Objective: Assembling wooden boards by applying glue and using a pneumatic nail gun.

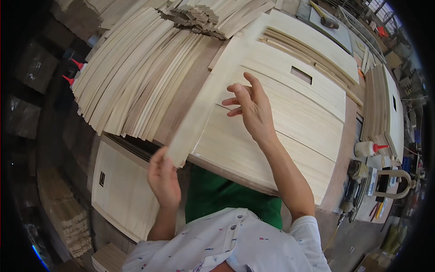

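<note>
My left hand [165, 180] is closed on the near end of a long pale wooden strip [195, 117]. That strip runs away from me along the left edge of several flat wooden boards [290, 111], which lie side by side on the workbench [334, 179]. A line of white, perhaps glue, shows at the boards' left edge near the strip. Over the boards hovers my right hand [254, 106], its fingers spread and nothing in them. One of the far boards has a rectangular slot [301, 75] cut through it.
To the left lies a wide row of stacked wooden slats [136, 81]. A slotted wooden panel [122, 186] leans below the bench. At the right are a red-tipped glue bottle [369, 148], a brush [358, 170], a clamp-like frame [398, 183] and stacked panels [378, 106]. A mallet [328, 21] lies far off.
</note>
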A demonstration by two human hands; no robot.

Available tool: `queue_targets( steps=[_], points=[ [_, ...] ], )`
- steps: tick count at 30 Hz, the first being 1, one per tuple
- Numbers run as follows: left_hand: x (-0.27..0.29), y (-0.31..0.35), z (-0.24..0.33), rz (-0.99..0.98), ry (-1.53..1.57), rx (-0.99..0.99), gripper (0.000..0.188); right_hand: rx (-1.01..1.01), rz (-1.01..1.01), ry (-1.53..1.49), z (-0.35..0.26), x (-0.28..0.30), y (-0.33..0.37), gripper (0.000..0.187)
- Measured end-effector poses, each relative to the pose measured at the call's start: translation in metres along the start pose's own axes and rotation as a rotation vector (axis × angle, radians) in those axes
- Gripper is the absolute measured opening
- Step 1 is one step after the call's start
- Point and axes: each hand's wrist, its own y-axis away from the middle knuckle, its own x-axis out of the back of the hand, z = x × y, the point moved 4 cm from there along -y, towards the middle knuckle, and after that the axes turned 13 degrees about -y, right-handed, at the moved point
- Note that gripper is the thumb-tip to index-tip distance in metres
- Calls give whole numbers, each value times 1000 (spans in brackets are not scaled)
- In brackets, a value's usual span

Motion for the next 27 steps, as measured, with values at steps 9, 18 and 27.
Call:
queue_targets(
  steps=[9, 18, 27],
  points=[
    [-16, 19, -4, -498, -614, -256, 44, -63, 76, 85, 34, 28, -10, 65],
    [-25, -1, 1, -505, -775, -348, 52, -175, 52, 52, 62, 16, -40, 65],
    [-28, -20, -2, -451, -838, -406, 49, -150, 24, 116, 65, 9, -62, 60]
  ],
)
